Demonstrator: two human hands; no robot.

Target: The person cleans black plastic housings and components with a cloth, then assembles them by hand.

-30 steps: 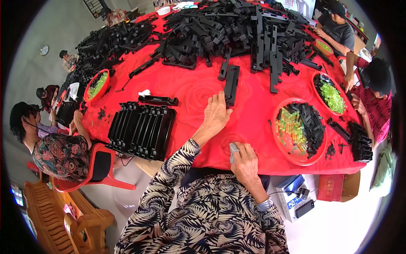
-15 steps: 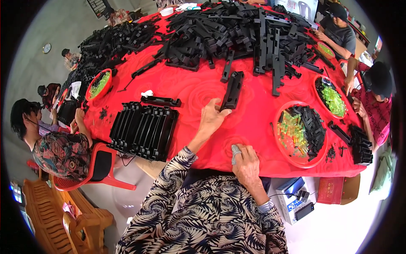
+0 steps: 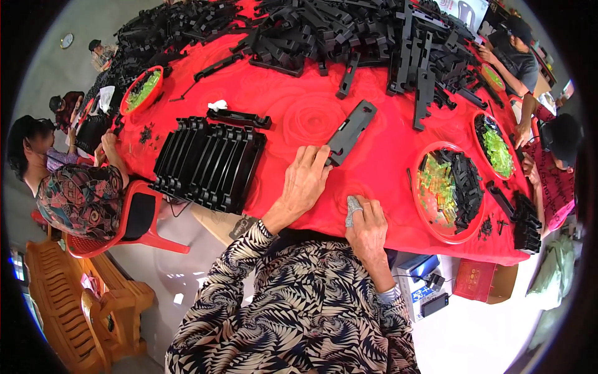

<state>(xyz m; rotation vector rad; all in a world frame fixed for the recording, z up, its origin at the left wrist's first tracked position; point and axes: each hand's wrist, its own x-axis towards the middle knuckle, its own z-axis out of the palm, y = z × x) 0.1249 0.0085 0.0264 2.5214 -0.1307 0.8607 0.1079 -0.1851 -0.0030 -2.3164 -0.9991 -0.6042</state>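
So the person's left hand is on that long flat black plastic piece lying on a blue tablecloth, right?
Not quite: the tablecloth is red, not blue. The head view shows the left hand with fingertips on the near end of the long flat black plastic piece, which lies on that red cloth.

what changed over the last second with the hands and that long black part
The left hand has dragged the long black part off the far pile toward the person, fingertips on its near end. The right hand stayed at the table edge, and the stacked row of black parts did not move.
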